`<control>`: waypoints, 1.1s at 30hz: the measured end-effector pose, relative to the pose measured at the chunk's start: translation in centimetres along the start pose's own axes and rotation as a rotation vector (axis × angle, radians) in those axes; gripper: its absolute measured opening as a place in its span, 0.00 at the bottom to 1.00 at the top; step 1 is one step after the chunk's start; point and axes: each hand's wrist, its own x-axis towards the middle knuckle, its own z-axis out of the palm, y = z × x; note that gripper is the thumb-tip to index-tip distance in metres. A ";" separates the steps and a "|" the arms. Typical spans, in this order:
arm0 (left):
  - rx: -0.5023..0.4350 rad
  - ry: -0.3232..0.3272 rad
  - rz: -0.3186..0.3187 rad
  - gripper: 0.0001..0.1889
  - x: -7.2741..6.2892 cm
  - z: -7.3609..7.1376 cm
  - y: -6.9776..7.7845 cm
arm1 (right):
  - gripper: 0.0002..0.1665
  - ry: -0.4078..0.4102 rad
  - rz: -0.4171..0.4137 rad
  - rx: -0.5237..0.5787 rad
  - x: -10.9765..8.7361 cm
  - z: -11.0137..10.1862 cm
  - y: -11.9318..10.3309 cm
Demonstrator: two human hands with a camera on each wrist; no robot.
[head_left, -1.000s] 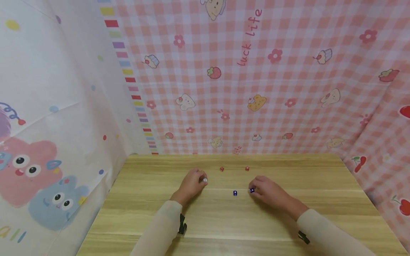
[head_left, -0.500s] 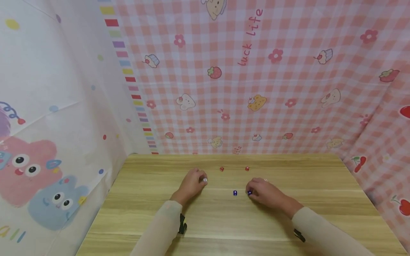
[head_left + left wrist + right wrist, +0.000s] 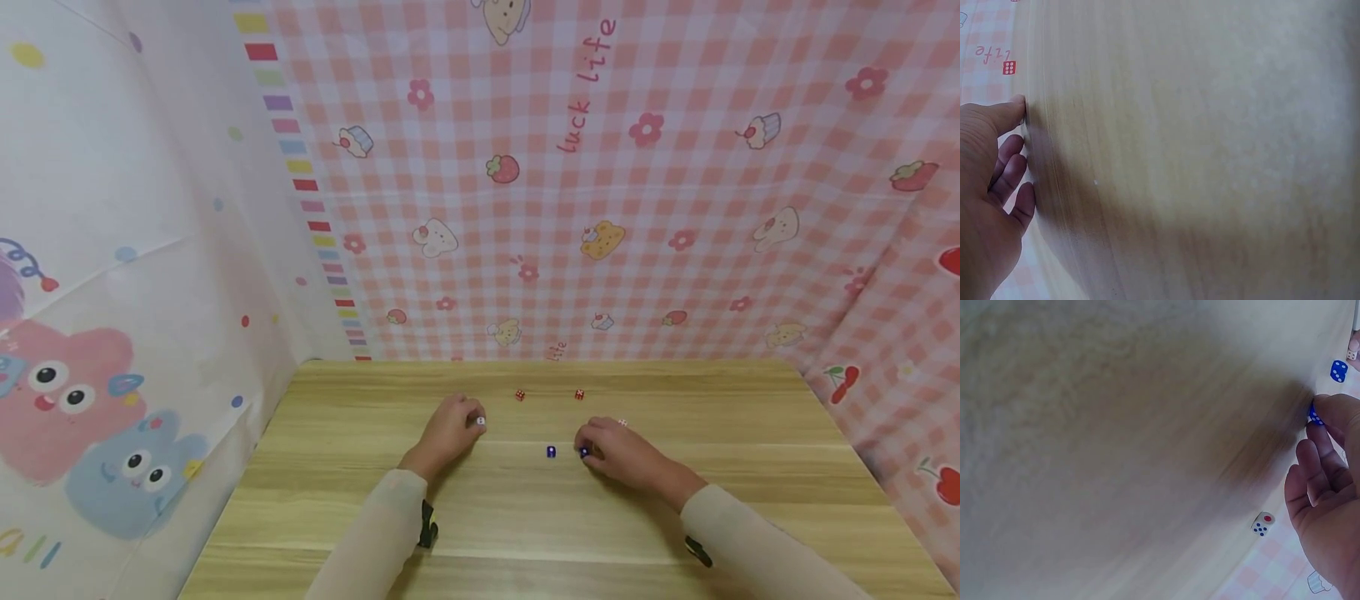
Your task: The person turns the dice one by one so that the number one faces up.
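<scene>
My left hand (image 3: 448, 433) pinches a white die (image 3: 481, 421) between thumb and fingers, low at the tabletop. In the left wrist view that die is hidden behind the fingers (image 3: 1015, 169). My right hand (image 3: 626, 454) holds a blue die (image 3: 1315, 415) between thumb and index finger, on or just over the wood. A second blue die (image 3: 551, 452) lies a short way to its left, apart from the fingers. Just beyond the right hand sits another white die (image 3: 1263, 524), partly covered by the hand in the head view.
Two red dice, a left one (image 3: 520, 395) and a right one (image 3: 580, 394), lie farther back on the wooden table (image 3: 525, 533). A pink checked cloth (image 3: 540, 208) hangs behind the table's back edge, and a white printed cloth (image 3: 187, 250) hangs at the left.
The right hand has shifted slightly left and nearer with the blue die, closer to the other blue one. This uncovers part of the white die behind it. The left hand stays put.
</scene>
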 end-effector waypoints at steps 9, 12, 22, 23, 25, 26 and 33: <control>-0.005 -0.007 0.008 0.04 -0.1 0.1 -0.1 | 0.08 0.009 0.012 -0.008 -0.3 -0.2 -0.3; -0.008 -0.009 0.005 0.04 -0.1 0.1 0.0 | 0.09 0.015 0.012 -0.022 -0.2 -0.2 -0.4; -0.007 -0.010 0.006 0.04 -0.1 0.0 0.1 | 0.15 0.028 0.089 0.031 -0.5 -0.6 0.0; -0.007 -0.009 0.008 0.04 -0.1 0.0 0.1 | 0.15 0.038 0.101 0.039 -0.6 -0.8 0.1; -0.013 -0.013 0.004 0.04 -0.1 -0.1 0.2 | 0.16 0.071 0.110 0.053 -0.8 -1.4 0.3; -0.013 -0.012 0.006 0.04 -0.1 -0.1 0.2 | 0.17 0.091 0.106 0.059 -1.0 -1.6 0.4; -0.007 -0.009 0.016 0.04 -0.3 -0.1 0.1 | 0.20 0.246 0.031 0.010 -1.6 -2.6 2.1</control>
